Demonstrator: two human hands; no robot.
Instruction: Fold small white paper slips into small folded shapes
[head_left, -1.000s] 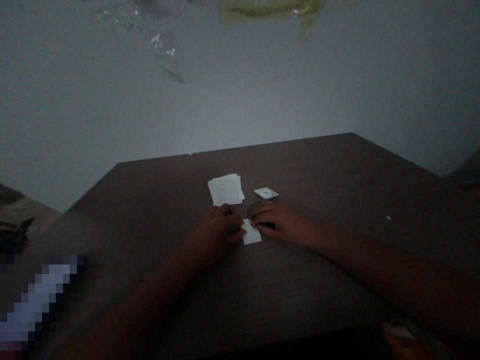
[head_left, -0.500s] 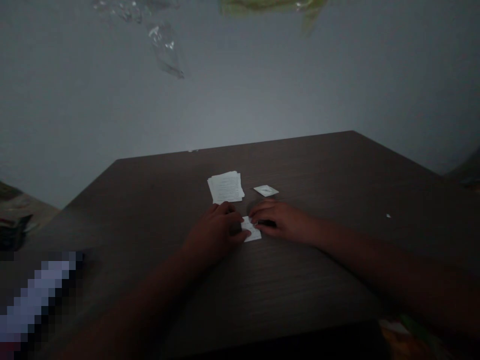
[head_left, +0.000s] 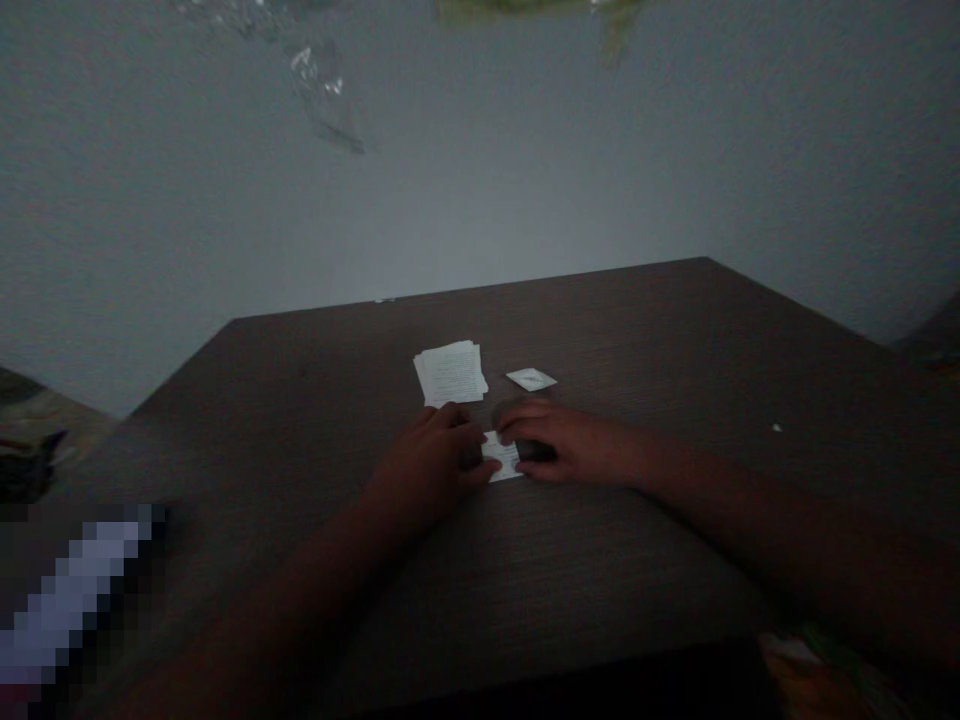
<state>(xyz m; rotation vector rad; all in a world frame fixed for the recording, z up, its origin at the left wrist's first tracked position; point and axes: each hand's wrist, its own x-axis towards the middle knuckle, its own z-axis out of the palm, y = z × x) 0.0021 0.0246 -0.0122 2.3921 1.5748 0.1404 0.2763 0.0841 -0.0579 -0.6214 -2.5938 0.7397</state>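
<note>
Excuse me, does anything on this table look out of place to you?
The paper stack looks uneven, its sheets' edges misaligned, and a small white slip lies at an angle beside it. A tiny white speck lies far to the right.

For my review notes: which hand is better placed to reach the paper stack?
Probably the left hand: its fingertips almost touch the paper stack, while the right hand lies nearer the small paper square.

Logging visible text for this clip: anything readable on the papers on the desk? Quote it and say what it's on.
No text can be quoted.
Stack of paper slips: lines of print, too small and blurred to read.
Single paper slip: nothing legible.
Small paper square: dark marking, too blurred to read.
</note>
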